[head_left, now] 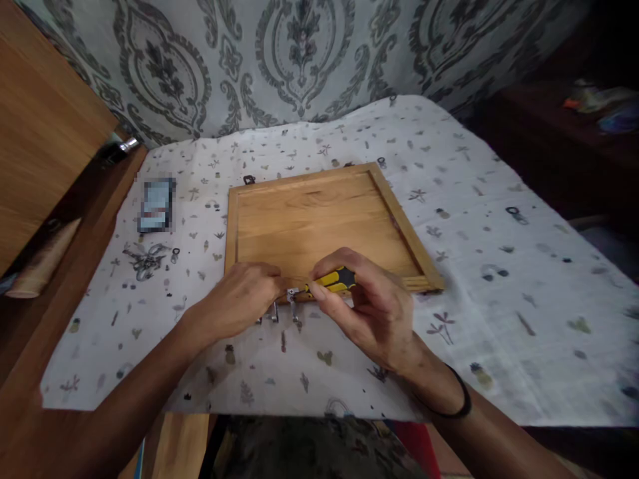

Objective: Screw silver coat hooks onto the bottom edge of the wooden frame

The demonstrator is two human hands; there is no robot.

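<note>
In the head view, a wooden panel (319, 223) with a raised rim lies flat in the middle of a tabletop (30, 372). The tabletop is covered by a white cloth (499, 299) printed with small figures. Both hands work at the near edge of this panel.

The right hand (372, 303) is closed around a screwdriver (332, 279) with a yellow and black handle; the thumb and first fingers pinch the handle. The screwdriver lies almost level and points to the left. Its metal tip meets a small metal fitting (291, 293) at the panel's near edge. A dark wristband (462, 399) sits on the right wrist.

The left hand (239, 299) rests just left of the fitting, palm down, with the fingers bent and pressed together against the panel's edge. The fingertips are hidden behind the knuckles, so I cannot tell if they pinch the fitting or only touch it. Just below the edge, between the two hands, some small metal pieces (273, 313) stand on the cloth.

Well apart to the left lies a blurred phone (156, 204), and near it a bunch of dark metal parts (144, 259). Behind the tabletop hangs a wall covering (299, 60) with a grey ornament pattern. At the far left stands a wooden cabinet (40, 133).
</note>
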